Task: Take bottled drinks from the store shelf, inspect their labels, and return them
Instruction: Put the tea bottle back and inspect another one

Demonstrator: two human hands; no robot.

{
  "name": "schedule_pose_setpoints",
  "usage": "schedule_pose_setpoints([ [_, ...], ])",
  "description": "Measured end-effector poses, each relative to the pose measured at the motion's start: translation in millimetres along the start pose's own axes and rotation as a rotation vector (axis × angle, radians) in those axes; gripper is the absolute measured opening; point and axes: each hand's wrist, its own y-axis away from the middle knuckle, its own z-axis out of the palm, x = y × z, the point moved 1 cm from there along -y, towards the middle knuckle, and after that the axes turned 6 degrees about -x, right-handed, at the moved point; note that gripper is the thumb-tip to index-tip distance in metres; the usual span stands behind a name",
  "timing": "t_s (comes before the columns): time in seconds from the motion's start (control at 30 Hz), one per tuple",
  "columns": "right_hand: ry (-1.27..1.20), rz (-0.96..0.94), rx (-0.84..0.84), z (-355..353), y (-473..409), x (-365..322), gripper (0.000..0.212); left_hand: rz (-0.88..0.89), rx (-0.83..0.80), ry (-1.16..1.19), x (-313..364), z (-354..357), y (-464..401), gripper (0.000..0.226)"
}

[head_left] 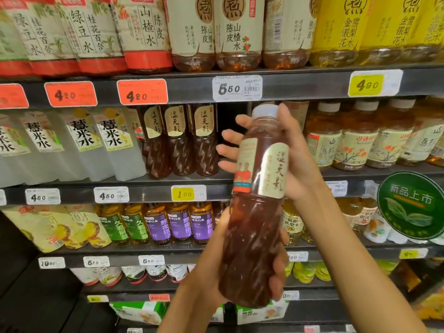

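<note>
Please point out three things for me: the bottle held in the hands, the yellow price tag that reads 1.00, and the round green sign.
held bottle (pixel 258 236), head view, on its dark lower body.
yellow price tag (pixel 185 193), head view, on its printed face.
round green sign (pixel 410 205), head view, on its centre.

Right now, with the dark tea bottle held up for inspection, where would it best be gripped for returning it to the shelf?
Probably around the ribbed lower body of the dark tea bottle, from behind, where the left hand wraps it, leaving the label facing forward. The right hand steadies the neck.
</note>
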Motion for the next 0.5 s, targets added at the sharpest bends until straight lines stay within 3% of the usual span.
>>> schedule_pose_setpoints([
  [0.07,-0.077,-0.035,-0.115,7,0,2,0.046,-0.034,-0.016,-0.015,-1,1,0,0.061],
  [0.13,0.005,-0.057,-0.123,12,0,2,0.041,-0.037,0.031,-0.058,1,1,-2,0.063],
  [0.3,0.563,-0.133,0.275,18,6,-7,0.031,0.08,0.427,-0.299,9,-14,0,0.074],
  [0.4,0.662,-0.14,0.394,18,8,-8,0.04,0.12,0.464,-0.301,9,-8,-1,0.076],
  [0.5,0.54,-0.102,0.354,17,8,-9,0.044,0.087,0.397,-0.157,5,-1,-2,0.076],
])
